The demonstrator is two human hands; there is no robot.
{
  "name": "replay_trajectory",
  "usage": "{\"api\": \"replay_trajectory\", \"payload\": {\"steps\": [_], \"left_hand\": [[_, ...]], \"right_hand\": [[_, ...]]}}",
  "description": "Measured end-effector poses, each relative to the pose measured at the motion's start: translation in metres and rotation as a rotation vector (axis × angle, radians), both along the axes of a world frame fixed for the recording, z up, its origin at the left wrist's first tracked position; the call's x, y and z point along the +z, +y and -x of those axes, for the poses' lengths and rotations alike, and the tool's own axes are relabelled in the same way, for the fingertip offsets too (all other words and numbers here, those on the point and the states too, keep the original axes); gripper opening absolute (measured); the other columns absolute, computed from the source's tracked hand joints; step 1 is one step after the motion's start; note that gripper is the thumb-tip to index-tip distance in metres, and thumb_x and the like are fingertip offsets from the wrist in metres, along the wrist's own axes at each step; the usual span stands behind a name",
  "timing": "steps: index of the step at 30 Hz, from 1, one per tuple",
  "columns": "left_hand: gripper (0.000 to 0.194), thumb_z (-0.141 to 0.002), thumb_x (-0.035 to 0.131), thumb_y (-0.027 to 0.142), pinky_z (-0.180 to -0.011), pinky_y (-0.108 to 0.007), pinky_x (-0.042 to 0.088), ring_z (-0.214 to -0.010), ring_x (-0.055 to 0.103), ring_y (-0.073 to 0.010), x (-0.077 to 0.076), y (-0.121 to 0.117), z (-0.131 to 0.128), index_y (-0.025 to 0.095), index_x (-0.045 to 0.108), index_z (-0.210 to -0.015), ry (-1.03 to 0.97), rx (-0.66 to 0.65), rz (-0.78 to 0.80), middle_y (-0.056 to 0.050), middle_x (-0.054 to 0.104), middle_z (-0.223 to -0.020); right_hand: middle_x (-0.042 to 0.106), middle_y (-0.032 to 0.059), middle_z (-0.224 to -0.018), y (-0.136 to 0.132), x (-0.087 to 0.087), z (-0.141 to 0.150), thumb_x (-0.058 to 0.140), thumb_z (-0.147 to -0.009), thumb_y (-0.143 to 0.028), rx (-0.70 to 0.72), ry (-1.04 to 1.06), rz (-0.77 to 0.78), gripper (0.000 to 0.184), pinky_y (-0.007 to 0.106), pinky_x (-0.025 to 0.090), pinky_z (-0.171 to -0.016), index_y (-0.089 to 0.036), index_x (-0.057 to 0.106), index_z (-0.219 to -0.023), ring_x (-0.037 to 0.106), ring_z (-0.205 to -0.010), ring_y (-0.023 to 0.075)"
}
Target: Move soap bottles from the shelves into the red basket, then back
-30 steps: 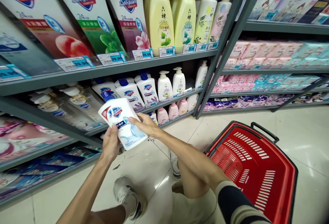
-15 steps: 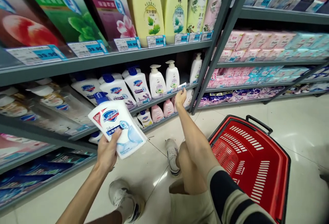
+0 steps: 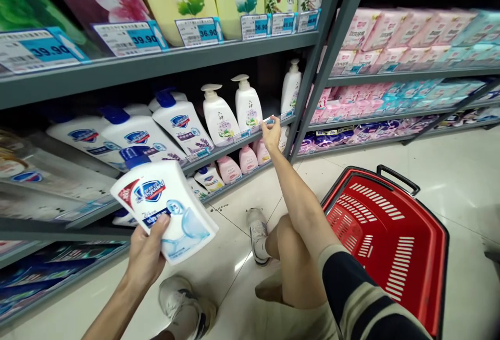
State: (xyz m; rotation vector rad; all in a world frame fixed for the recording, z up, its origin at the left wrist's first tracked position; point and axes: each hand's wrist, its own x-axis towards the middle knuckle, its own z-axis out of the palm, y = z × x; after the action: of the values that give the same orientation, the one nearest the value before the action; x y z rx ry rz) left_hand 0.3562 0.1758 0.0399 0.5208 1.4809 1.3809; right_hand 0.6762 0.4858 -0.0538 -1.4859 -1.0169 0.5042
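Observation:
My left hand (image 3: pixel 146 251) is closed around a white Safeguard body wash bottle (image 3: pixel 166 210) with a blue cap, tilted in front of the shelves, its label facing me. My right hand (image 3: pixel 272 134) reaches to the edge of a lower shelf, where its fingers pinch a small price tag (image 3: pixel 269 120). Just left of those fingers stand two white pump bottles (image 3: pixel 249 103) with cream pumps and purple-flower labels. Another white pump bottle (image 3: pixel 291 89) stands right of the hand, deeper in the shelf. Further left are several Safeguard bottles (image 3: pixel 183 124) with blue pumps.
A red shopping basket (image 3: pixel 422 236) with a black handle (image 3: pixel 398 179) stands on the tiled floor at right. Overhead runs a grey shelf (image 3: pixel 250 53) with large bottles and price tags. Pink bottles (image 3: pixel 229 170) fill the bottom row. Packaged tissues (image 3: pixel 390 30) occupy the right-hand rack.
The view has moved closer to the lower shelf. The left hand with its bottle sits lower and further left in view. The right hand stays at the price tag.

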Motion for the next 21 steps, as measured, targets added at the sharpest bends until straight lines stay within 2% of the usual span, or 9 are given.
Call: {"api": "replay_trajectory", "payload": {"steps": [4,9,13,16,21], "left_hand": [[0.071,-0.046,0.103,0.051,-0.087,-0.039,0.069,-0.099,0.079,-0.0336,-0.003,-0.001,-0.014,0.018,0.073,-0.102,0.001,-0.048,0.015,-0.004,0.081,-0.089],[0.072,-0.044,0.103,0.052,-0.081,-0.038,0.070,-0.093,0.079,-0.0323,-0.003,-0.003,-0.023,0.018,0.072,-0.099,0.026,-0.070,0.052,-0.003,0.080,-0.083],[0.073,-0.043,0.103,0.054,-0.077,-0.037,0.070,-0.090,0.080,-0.0320,-0.003,-0.003,-0.024,0.018,0.072,-0.098,0.023,-0.074,0.078,-0.003,0.079,-0.083],[0.071,-0.044,0.102,0.052,-0.078,-0.038,0.070,-0.092,0.079,-0.0327,-0.003,-0.003,-0.022,0.019,0.072,-0.099,0.019,-0.060,0.088,-0.003,0.080,-0.084],[0.069,-0.049,0.101,0.048,-0.083,-0.040,0.069,-0.096,0.079,-0.0332,-0.003,-0.002,-0.015,0.018,0.072,-0.104,0.000,-0.046,0.044,-0.004,0.080,-0.087]], "right_hand": [[0.068,-0.0014,-0.082,-0.008,0.000,-0.004,0.073,-0.092,-0.044,0.030,-0.050,0.007,0.062,0.037,0.049,-0.105,-0.017,0.060,-0.146,0.067,-0.095,0.0214],[0.067,-0.0009,-0.081,-0.012,-0.005,-0.005,0.073,-0.092,-0.044,0.070,-0.082,0.007,0.070,0.038,0.050,-0.105,-0.018,0.055,-0.154,0.068,-0.095,0.0230],[0.068,-0.0013,-0.081,-0.010,-0.006,-0.005,0.067,-0.096,-0.040,0.076,-0.054,-0.029,0.063,0.034,0.051,-0.103,-0.015,0.055,-0.153,0.067,-0.090,0.0196],[0.067,-0.0014,-0.080,-0.009,-0.003,-0.004,0.063,-0.098,-0.036,0.050,-0.052,0.000,0.058,0.033,0.050,-0.103,-0.015,0.056,-0.151,0.066,-0.088,0.0185],[0.068,0.0021,-0.084,-0.013,0.002,-0.001,0.065,-0.096,-0.041,0.041,-0.081,0.049,0.063,0.037,0.049,-0.106,-0.014,0.055,-0.153,0.067,-0.099,0.0216]]}}
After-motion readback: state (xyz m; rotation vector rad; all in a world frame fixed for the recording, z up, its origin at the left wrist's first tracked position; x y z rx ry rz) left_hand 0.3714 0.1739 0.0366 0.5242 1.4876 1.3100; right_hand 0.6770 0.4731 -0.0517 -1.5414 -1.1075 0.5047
